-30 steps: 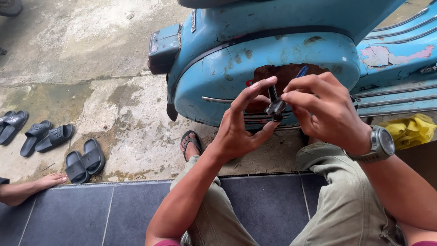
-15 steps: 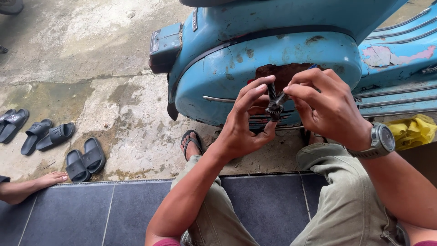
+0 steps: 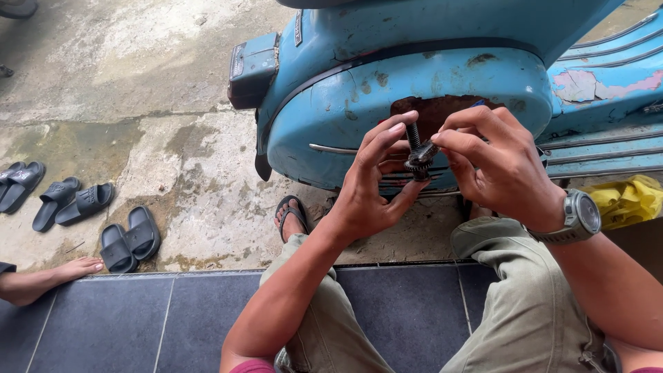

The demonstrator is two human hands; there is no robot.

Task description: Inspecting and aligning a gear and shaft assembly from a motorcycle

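Observation:
A small dark metal part (image 3: 417, 153), a threaded shaft with a toothed gear on it, stands upright between my two hands. My left hand (image 3: 373, 186) supports it from below and from the left with thumb and fingers. My right hand (image 3: 494, 166), with a grey watch (image 3: 577, 217) on its wrist, pinches the gear from the right. Both hands are raised in front of the rusty side panel of an old blue scooter (image 3: 414, 83). I sit on a dark tiled step (image 3: 138, 318) with my knees apart.
Several black slide sandals (image 3: 83, 211) lie on the stained concrete at the left. Another person's bare foot (image 3: 48, 276) rests on the step's edge at the far left. A yellow cloth (image 3: 632, 200) lies at the right, below the scooter's footboard. My sandalled foot (image 3: 290, 217) is under the scooter.
The camera has tilted slightly. My fingers have shifted on the part, and the threaded shaft now stands upright and shows more clearly between the hands.

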